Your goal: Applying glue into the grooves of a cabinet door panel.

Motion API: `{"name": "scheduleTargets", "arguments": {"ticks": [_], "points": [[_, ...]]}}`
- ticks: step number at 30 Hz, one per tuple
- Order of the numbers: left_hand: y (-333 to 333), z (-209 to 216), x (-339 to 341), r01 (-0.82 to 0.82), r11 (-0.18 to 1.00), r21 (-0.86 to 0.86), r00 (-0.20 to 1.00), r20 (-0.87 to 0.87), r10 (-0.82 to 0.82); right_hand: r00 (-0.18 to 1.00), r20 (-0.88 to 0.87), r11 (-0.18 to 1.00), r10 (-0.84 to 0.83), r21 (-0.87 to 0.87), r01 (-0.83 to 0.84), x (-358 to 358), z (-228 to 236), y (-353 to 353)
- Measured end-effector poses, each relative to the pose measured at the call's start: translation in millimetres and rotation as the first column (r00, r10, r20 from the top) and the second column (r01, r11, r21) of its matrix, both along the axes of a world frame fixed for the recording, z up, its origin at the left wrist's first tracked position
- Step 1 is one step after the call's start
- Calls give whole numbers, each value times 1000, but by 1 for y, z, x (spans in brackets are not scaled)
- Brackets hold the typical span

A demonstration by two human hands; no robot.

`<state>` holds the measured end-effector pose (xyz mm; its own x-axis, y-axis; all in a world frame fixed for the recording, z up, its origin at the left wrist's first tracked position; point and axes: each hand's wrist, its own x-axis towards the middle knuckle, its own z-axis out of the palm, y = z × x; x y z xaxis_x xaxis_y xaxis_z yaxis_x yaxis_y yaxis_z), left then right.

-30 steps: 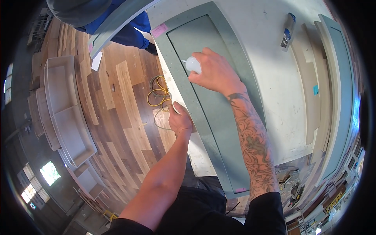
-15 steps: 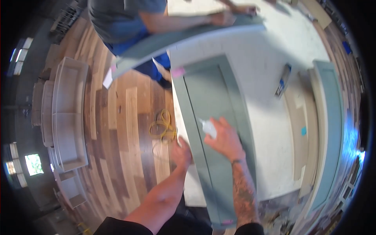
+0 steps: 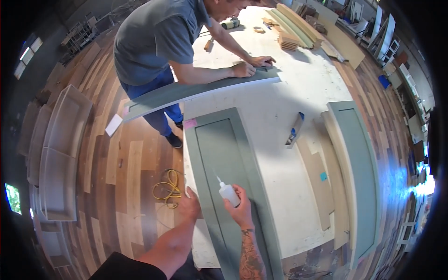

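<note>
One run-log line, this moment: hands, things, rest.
left hand: beside green panel's left edge | right hand: holds white squeeze bottle above that panel | rest: co-worker's hands at second panel; blue tool on white table

Between the broad green panel (image 3: 233,158) at the worktop's (image 3: 289,200) left edge and the boards (image 3: 319,198) toward its right edge, a bare lane lets a hand pass, narrowed by the blue tool (image 3: 295,129); farther off, a long panel (image 3: 186,92) juts across the left edge.
</note>
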<state>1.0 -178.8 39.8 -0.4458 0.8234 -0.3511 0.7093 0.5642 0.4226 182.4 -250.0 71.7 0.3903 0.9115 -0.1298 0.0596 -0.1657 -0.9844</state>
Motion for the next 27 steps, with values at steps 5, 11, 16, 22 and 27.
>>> {"name": "scheduleTargets", "arguments": {"ticks": [5, 11, 16, 22, 27], "points": [[-7, 10, -1, 15, 1000, 18, 998, 55, -16, 962, -255, 993, -102, 33, 114, -3, -20, -45], [-13, 6, 3, -2, 1000, 18, 970, 243, -2, 901, -395, 975, -178, 55, 217, 5, -22, -74], [-3, -56, -37, -87, 899, 428, 922, 377, -90, 762, -634, 951, -131, 138, 278, 4, -3, -52], [-2, -54, -20, -170, 877, 450, 935, 355, -1, 859, -511, 987, 43, 154, 43, 63, 16, -17], [-3, -34, -14, -80, 946, 314, 995, 82, 58, 899, -426, 992, 102, 113, -59, 73, 14, 13]]}}
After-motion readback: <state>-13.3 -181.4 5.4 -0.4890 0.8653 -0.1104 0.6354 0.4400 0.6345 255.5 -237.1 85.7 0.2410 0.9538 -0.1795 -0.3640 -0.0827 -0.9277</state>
